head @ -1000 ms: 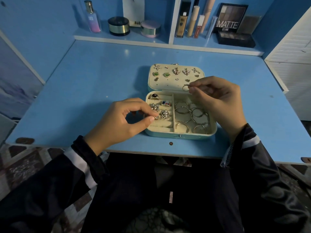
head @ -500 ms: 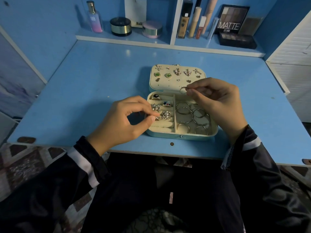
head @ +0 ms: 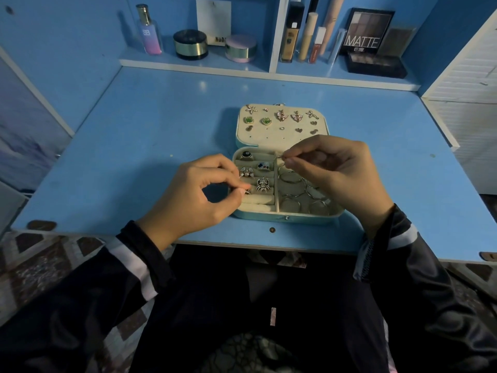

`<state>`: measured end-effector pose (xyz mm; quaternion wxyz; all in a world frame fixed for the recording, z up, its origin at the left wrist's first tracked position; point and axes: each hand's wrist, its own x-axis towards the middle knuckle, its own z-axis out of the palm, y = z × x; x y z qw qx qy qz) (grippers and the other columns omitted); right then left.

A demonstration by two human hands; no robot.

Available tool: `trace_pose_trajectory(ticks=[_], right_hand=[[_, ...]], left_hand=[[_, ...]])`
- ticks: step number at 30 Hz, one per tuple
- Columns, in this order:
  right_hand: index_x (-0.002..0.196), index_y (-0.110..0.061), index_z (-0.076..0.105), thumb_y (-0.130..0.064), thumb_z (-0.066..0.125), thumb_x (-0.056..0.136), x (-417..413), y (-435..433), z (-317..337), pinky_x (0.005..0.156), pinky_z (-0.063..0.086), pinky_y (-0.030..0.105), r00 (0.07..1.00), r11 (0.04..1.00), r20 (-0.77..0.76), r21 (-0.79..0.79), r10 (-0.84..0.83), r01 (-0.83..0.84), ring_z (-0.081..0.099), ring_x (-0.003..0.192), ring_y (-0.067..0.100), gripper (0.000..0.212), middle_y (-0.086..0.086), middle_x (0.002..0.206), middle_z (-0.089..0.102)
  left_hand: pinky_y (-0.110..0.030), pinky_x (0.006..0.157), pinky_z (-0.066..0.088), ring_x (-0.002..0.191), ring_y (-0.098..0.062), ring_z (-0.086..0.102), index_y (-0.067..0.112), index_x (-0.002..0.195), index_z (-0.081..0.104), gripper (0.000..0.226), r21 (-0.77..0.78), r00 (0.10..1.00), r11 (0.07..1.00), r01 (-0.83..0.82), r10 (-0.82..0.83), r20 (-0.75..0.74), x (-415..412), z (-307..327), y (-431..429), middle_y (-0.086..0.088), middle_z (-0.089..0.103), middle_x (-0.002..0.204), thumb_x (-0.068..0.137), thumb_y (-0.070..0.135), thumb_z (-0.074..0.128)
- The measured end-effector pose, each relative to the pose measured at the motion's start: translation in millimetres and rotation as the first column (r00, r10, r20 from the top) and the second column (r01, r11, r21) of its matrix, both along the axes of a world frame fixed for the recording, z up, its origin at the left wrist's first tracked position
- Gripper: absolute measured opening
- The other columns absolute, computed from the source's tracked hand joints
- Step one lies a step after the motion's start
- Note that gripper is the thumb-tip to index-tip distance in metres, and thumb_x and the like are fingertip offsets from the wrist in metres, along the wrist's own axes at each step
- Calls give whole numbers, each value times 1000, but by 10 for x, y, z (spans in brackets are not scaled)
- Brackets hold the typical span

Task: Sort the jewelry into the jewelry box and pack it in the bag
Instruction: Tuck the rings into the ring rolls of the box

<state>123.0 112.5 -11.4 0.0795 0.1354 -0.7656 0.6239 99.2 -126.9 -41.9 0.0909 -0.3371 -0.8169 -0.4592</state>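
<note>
The jewelry box (head: 282,219) lies open near the front edge of the blue worktop (head: 161,117), its lid (head: 269,140) folded flat behind it and studded with earrings (head: 281,115). What has changed in the last second is the right hand (head: 336,173). It was up over the lower edge of the lid and has now come down toward the box's base, so the thin hoop (head: 278,157) pinched between its thumb and forefinger hangs just over the back of the box, close to the central divider. The other hoops (head: 291,179) already lie in a heap in the box's right compartment, so I'd judge this one is about to join them. The left hand (head: 193,195) has hardly moved. Its thumb and forefinger are closed on a small ring (head: 247,191) at the left side of the box, by the padded rolls where the chunky rings (head: 263,183) sit, and it looks to be seating that piece in a lower roll. Both hands are clamped on jewelry, neither is free. The sorting seems close to done, with little or nothing left loose around the box. The lid is not yet closed, and I can see no bag anywhere near the box. Cosmetics stand on the shelf (head: 188,67) well behind it.
</note>
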Motion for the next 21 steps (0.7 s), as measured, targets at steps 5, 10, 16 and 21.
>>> trace_pose_trajectory(ticks=[5, 10, 16, 21], right_hand=[[89, -8, 72, -3, 73, 83, 34, -50, 23, 72, 50, 16, 997, 992, 14, 100, 76, -77, 66, 75, 9, 8, -6, 80, 73], [88, -13, 72, -4, 74, 81, 40, -58, 22, 74, 50, 16, 994, 984, 16, 145, 106, -107, 66, 76, 10, 11, -4, 82, 73], [90, -12, 75, -10, 76, 80, 56, -56, -4, 71, 46, 14, 992, 961, 12, 248, 124, -123, 59, 69, 0, 10, -6, 83, 73], [89, -15, 76, -11, 76, 82, 64, -45, -9, 69, 45, 19, 986, 929, 14, 333, 165, -160, 60, 73, 2, 9, -9, 85, 72]], left_hand=[[-32, 76, 51, 82, -19, 63, 14, 89, 77, 11, 35, 994, 999, 26, -30, 101, -29, 10, -32, 0, 66, 89, 83, 9, 70], [-27, 77, 47, 81, -20, 60, 17, 97, 75, 15, 100, 991, 995, 7, -21, 136, -68, -15, -38, 1, 64, 94, 83, 20, 70], [-26, 88, 48, 101, -13, 60, 19, 109, 72, 23, 53, 993, 995, -89, 85, 78, -138, -13, 30, 5, 62, 105, 86, 19, 67], [-22, 101, 43, 117, -6, 55, 15, 119, 68, 31, -54, 986, 986, -157, 154, -56, -227, -37, 67, 1, 59, 125, 90, 24, 64]])
